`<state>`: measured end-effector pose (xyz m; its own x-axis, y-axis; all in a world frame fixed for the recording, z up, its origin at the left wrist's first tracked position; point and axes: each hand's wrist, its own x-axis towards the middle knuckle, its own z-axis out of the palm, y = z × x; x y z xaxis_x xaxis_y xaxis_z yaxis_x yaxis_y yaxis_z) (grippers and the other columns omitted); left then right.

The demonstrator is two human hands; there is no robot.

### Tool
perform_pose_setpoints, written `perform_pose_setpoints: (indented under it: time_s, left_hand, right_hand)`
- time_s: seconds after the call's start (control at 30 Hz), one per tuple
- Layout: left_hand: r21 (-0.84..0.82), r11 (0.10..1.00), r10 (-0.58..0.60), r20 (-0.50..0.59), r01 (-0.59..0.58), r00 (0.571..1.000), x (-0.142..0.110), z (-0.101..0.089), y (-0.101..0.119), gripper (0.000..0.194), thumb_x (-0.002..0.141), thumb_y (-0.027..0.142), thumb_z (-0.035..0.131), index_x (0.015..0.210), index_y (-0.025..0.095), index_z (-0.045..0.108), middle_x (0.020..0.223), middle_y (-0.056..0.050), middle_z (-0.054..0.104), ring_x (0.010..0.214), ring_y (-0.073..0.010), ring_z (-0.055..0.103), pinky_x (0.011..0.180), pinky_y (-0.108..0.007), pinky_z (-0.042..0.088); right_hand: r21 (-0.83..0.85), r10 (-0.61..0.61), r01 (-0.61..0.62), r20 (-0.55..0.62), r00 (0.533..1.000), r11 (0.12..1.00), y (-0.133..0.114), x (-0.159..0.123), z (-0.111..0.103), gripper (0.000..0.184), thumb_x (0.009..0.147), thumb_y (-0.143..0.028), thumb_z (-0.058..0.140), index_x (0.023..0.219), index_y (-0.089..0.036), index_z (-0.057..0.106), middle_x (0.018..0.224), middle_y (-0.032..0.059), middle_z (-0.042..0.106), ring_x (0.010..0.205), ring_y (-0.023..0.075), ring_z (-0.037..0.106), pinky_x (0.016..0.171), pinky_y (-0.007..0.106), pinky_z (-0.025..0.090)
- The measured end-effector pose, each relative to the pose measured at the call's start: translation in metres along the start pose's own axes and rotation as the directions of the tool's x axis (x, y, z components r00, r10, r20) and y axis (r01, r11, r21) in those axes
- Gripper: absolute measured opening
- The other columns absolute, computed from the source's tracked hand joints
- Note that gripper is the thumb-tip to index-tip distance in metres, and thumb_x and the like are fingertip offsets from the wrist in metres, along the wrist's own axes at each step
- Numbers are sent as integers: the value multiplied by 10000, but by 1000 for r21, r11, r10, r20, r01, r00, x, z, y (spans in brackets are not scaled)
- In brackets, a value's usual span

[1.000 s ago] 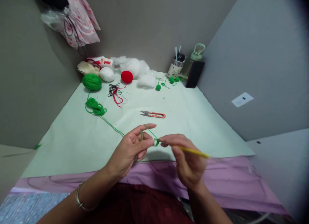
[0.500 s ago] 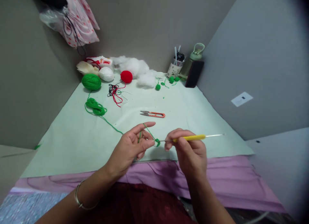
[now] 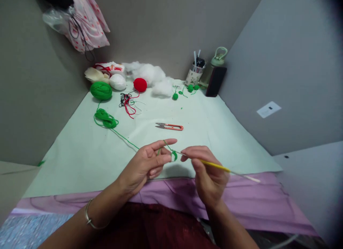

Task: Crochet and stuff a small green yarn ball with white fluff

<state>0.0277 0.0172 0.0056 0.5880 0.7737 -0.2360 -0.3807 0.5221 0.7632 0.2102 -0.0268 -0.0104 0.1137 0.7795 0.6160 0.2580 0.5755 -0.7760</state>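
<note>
Between thumb and fingers my left hand [image 3: 150,159] pinches a small green crochet piece [image 3: 174,155], a curved bit of stitches. Green yarn runs over its raised index finger and back to a loose green skein [image 3: 106,119] on the table. My right hand [image 3: 207,170] is closed around a crochet hook [image 3: 214,165] with a yellow handle. The hook's thin metal tip reaches the top of the green piece, and its other metal end sticks out to the right, tilted down. Orange-handled thread snips [image 3: 169,126] lie just beyond my hands.
Farther back sit a green yarn ball [image 3: 101,90], a white ball [image 3: 118,82], a red ball [image 3: 140,85] and white stuffing [image 3: 150,74]. Small green balls [image 3: 175,96], a pen cup [image 3: 194,75], a phone [image 3: 215,81] and a bottle [image 3: 210,70] stand or lie at the back right.
The hook has tilted, its rear end swinging down and to the right while its tip points up-left. My left index finger has lowered slightly and shifted right.
</note>
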Motion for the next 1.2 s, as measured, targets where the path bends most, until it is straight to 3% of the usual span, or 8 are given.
perform_pose_setpoints:
  time_s: [0.2, 0.4, 0.63, 0.77, 0.87, 1.0, 1.1, 1.2]
  left_hand:
    - [41, 999, 18, 3, -18, 1000, -1, -9, 0, 227, 818, 242, 790, 1040, 196, 793, 758, 41, 515, 456, 28, 292, 417, -153, 194]
    - [123, 989, 86, 6, -86, 996, 1, 1, -7, 290, 783, 243, 823, 1070, 260, 786, 775, 31, 579, 532, -28, 412, 448, -155, 319]
    - [105, 992, 73, -21, -70, 997, -2, 0, -5, 271, 826, 237, 783, 1097, 231, 782, 829, 24, 595, 580, -33, 519, 573, -174, 434]
    - [34, 997, 72, -41, -70, 997, -2, 3, -5, 305, 818, 241, 797, 1121, 222, 767, 765, 41, 568, 530, -19, 496, 520, -155, 399]
    - [-16, 998, 62, -39, -62, 997, -2, 5, -8, 400, 789, 243, 826, 1180, 230, 741, 753, 44, 581, 481, -6, 449, 468, -147, 367]
    - [-102, 994, -24, 20, 26, 1000, 0, 4, -9, 445, 785, 263, 831, 1209, 191, 719, 714, 46, 562, 450, 2, 368, 427, -143, 323]
    - [-110, 994, -15, -17, 13, 1000, 1, 2, -7, 402, 782, 238, 831, 1164, 162, 731, 651, 62, 516, 450, -3, 345, 434, -146, 328]
    - [-55, 997, 53, -85, -58, 995, 1, 2, -6, 353, 785, 221, 827, 1126, 171, 752, 701, 50, 549, 458, 2, 386, 446, -145, 357]
  right_hand:
    - [404, 270, -251, 10, 963, 880, 6, 6, -3, 177, 979, -229, 582, 943, -230, 755, 819, 26, 678, 636, 130, 619, 562, 270, 523]
    - [258, 171, -193, 105, 980, 947, 5, 1, 4, 154, 960, -223, 626, 979, -239, 778, 929, 67, 732, 844, 186, 667, 704, 328, 561]
    - [386, 266, -292, 121, 956, 875, 5, 2, -2, 189, 1016, -252, 530, 989, -216, 714, 912, 56, 753, 705, 151, 678, 652, 307, 573]
    - [29, 41, -45, 126, 991, 999, -4, -1, -6, 236, 1018, -168, 487, 1113, -245, 688, 977, 52, 753, 803, 170, 714, 724, 336, 605]
    - [-302, -192, 265, 250, 949, 916, -9, -5, -5, 322, 955, -129, 601, 1204, -313, 690, 1050, 54, 754, 919, 199, 730, 762, 340, 629]
    - [-375, -266, 363, 285, 921, 853, -7, -10, -3, 458, 896, -67, 670, 1249, -359, 684, 1099, 40, 739, 971, 195, 729, 799, 323, 636]
    - [-256, -193, 238, 188, 963, 937, -3, -10, -4, 342, 956, -111, 583, 1233, -279, 692, 1054, 68, 731, 954, 207, 714, 787, 359, 625]
    - [82, 56, -60, 53, 997, 995, 0, -3, -3, 237, 1000, -166, 508, 1065, -236, 726, 918, 61, 716, 746, 173, 685, 648, 334, 597]
